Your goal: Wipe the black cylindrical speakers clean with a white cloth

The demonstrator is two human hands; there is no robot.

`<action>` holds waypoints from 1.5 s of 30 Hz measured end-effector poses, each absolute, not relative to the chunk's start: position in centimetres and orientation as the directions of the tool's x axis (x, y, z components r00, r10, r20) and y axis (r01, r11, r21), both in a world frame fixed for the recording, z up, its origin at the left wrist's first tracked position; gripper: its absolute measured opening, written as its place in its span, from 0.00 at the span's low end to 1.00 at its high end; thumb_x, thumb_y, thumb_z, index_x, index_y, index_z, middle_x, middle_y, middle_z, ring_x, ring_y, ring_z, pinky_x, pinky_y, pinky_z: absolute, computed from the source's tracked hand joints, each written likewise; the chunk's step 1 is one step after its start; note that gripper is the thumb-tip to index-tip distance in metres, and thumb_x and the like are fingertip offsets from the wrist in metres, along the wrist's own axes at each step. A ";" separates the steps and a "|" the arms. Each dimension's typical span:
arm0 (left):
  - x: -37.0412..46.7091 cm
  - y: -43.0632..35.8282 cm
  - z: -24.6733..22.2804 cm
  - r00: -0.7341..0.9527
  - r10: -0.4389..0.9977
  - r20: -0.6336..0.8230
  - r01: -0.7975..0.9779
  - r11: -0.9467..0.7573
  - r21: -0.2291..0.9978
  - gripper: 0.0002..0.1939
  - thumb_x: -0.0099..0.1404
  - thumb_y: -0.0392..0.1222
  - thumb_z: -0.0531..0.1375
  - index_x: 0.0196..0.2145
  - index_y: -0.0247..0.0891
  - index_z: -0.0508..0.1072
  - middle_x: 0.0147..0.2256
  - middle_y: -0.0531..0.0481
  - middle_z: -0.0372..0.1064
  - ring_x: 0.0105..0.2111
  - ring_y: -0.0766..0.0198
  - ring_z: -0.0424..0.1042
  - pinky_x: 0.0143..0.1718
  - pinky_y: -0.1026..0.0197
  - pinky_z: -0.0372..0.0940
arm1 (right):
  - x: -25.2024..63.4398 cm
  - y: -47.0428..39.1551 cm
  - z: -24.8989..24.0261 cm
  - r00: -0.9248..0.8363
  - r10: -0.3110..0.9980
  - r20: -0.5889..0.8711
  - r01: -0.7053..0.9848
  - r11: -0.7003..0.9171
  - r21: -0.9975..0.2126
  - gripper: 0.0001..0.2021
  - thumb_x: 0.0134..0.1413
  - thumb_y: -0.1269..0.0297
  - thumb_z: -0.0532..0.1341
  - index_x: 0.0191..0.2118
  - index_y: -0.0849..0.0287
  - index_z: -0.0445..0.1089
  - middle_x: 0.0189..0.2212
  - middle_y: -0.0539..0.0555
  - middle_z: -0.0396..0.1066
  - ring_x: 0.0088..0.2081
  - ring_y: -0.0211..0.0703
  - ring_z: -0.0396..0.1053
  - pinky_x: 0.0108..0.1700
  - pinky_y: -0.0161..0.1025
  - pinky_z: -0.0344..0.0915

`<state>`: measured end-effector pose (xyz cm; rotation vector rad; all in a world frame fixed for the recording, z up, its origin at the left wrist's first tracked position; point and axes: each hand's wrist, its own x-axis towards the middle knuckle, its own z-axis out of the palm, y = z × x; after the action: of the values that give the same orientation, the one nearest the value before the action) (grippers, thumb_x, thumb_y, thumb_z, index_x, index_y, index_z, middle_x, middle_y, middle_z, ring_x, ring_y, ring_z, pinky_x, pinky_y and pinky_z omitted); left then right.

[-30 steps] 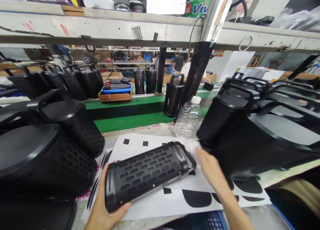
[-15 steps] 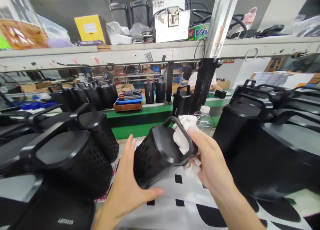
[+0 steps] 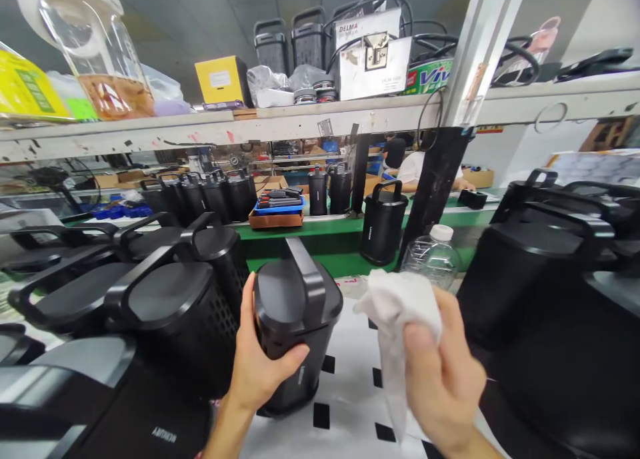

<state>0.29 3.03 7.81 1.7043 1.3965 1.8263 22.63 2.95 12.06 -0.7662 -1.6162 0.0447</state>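
A black handled housing [image 3: 295, 352] stands upright in front of me, its handle arched over the lid and small pale lettering on its side. My left hand [image 3: 263, 352] is closed around its left side, with the thumb across the front. To the right, my right hand [image 3: 443, 372] grips a crumpled white cloth [image 3: 400, 306], which hangs down below the fingers. The cloth is apart from the housing. Beneath lies a white sheet [image 3: 350, 379] with black squares.
Rows of similar black housings crowd the left [image 3: 170, 312] and right [image 3: 530, 279] sides. A clear bottle [image 3: 433, 256] with a white cap stands behind my right hand. Beyond runs a green conveyor [image 3: 330, 229]; a person [image 3: 415, 169] sits across it. A loaded shelf [image 3: 300, 116] spans overhead.
The housing has gone from tilted to upright, and my left hand has closed on it. My right hand has moved off its handle to the right, taking the white cloth. The view has shifted.
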 end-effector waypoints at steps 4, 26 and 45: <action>1.8 2.6 7.9 -0.318 0.763 0.563 0.432 -0.412 0.802 0.54 0.53 0.49 0.70 0.70 0.48 0.46 0.67 0.42 0.55 0.64 0.44 0.61 0.65 0.44 0.57 | 19.3 2.8 13.1 -0.293 0.062 0.954 0.503 0.859 0.099 0.07 0.60 0.68 0.58 0.36 0.55 0.73 0.41 0.54 0.74 0.58 0.60 0.63 0.57 0.54 0.65; 2.6 3.1 8.4 -0.352 0.741 0.572 0.461 -0.394 0.795 0.58 0.49 0.50 0.72 0.70 0.46 0.45 0.66 0.42 0.56 0.63 0.45 0.62 0.62 0.46 0.62 | 23.6 3.1 4.0 -0.119 0.681 0.723 0.538 0.656 -0.529 0.15 0.66 0.60 0.57 0.50 0.59 0.76 0.50 0.59 0.76 0.50 0.53 0.75 0.54 0.44 0.71; 3.8 2.8 8.8 -0.361 0.767 0.530 0.434 -0.365 0.824 0.60 0.49 0.51 0.73 0.70 0.47 0.43 0.65 0.40 0.57 0.63 0.44 0.61 0.64 0.41 0.57 | 19.2 2.6 12.6 -0.108 0.791 0.603 0.123 0.612 -0.781 0.31 0.61 0.57 0.62 0.67 0.53 0.56 0.59 0.58 0.67 0.60 0.50 0.66 0.58 0.45 0.68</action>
<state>3.84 2.84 8.76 1.5902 1.5857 1.7886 19.25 2.55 12.58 -0.7782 -1.6044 0.6742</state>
